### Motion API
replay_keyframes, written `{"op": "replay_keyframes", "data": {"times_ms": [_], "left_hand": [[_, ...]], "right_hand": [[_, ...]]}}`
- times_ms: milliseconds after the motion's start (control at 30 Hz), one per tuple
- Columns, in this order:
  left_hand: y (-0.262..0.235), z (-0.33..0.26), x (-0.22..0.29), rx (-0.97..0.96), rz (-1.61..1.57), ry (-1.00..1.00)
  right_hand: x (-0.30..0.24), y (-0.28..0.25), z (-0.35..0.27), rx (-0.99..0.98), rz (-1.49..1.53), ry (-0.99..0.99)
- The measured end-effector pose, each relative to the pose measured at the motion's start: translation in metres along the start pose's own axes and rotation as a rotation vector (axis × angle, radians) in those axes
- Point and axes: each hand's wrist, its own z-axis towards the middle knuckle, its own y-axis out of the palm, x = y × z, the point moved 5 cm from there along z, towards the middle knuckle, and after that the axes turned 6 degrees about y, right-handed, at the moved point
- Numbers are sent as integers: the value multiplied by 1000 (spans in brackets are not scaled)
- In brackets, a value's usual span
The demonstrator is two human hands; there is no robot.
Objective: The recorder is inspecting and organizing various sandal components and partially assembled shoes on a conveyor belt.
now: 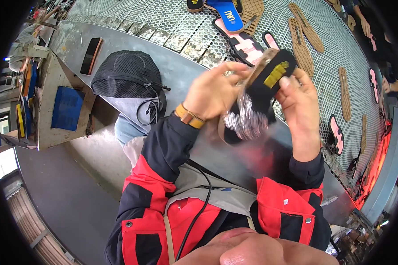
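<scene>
A black sandal (259, 94) with a yellow print on its footbed and a shiny silvery strap is raised above the bench edge, tilted and partly blurred. My right hand (299, 108) grips one end, its thumb on the footbed and the fingers round the far edge. On the other side, my left hand (214, 89) reaches to the sandal's edge with its fingers loosely apart; its fingertips are partly hidden and blurred. Just beyond the hands lie pink-and-black soles (247, 46) and a blue insole (228, 15) with yellow print.
Tan patterned soles (301, 46) and more pink-and-black pieces (336, 134) lie on the perforated metal conveyor (323, 84). To the left, a black mesh bag (127, 75) and a phone (91, 56) rest on the grey ledge. Another person's hand (365, 27) shows at far right.
</scene>
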Motion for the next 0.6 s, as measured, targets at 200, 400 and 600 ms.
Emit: {"op": "replay_keyframes", "data": {"times_ms": [200,400,600], "left_hand": [[21,-11,-19,22,52,-60],[19,-3,-32,152,180,71],[11,-6,-27,189,49,176]], "right_hand": [[3,25,-21,-343,-407,142],[-2,38,-45,-205,-877,-83],[15,67,-65,-62,-1721,-502]]}}
